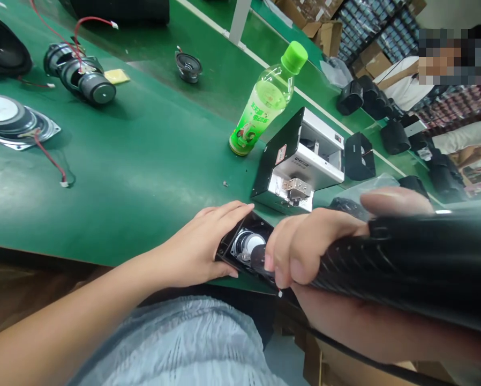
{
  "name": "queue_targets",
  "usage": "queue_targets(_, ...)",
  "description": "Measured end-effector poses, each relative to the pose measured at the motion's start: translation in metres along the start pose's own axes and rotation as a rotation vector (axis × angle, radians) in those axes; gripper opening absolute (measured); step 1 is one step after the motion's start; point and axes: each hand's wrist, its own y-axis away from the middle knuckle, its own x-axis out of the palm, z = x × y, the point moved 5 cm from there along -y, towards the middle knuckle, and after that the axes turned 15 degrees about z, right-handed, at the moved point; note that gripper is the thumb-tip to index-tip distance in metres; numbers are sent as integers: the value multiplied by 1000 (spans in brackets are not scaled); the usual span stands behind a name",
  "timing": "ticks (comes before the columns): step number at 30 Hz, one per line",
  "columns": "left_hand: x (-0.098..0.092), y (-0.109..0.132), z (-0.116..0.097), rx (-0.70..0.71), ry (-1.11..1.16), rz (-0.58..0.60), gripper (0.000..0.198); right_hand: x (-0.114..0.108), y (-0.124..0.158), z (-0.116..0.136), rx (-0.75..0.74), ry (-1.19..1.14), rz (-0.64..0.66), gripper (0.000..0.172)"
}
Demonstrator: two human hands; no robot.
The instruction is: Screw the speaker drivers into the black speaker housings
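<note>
Green matting (123, 182) covered the workbench, and at its near edge the left hand (196, 244) held a black speaker enclosure (225, 247) that lay open side up. The hand's fingers (224, 210) stretched flat and together across the far side of the enclosure, with the thumb (229, 273) pressed against its near side. A round speaker driver (246, 244) with a silver centre sat inside. The right hand (305, 252) was closed around a thick, ribbed black electric screwdriver (409, 262), which ran across the near right of the view. The fingers curled under it, the thumb (393, 201) lay along its far side, and its black nose (258, 257) reached into the enclosure and covered part of the driver.

Just beyond the hands stood a silver-and-black machine (300, 166) with a metal latch on its face, and to its left a green-capped plastic bottle (264, 102) lay tilted. More black enclosures (361, 155) were lined up along the far right. On the left lay loose drivers with red wires (80, 75), a small driver (188, 67) and a large driver (11, 120). A co-worker in a white shirt (401, 83) stood far right, beyond cardboard boxes (324, 32).
</note>
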Motion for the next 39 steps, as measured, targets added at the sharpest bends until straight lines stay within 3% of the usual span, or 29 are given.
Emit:
queue_targets(3,0,1,0,15,-3,-5,126,3,1,-13,-92,60,-81,65)
queue_targets(5,0,1,0,18,0,-4,129,4,0,-20,-77,62,-72,69)
queue_targets(23,-2,-3,-3,9,47,5,129,5,-2,-38,-91,94,-90,72)
queue_targets(28,-1,-2,-1,16,34,-7,127,6,3,-39,-86,104,-80,56)
queue_targets(31,-1,-3,-2,11,36,-9,125,11,6,-34,-33,79,51,34)
queue_targets(34,-1,-3,-2,0,50,0,122,15,12,-35,30,112,163,33)
queue_targets(39,-3,-4,-3,-14,105,16,122,6,31,-56,131,64,-36,12)
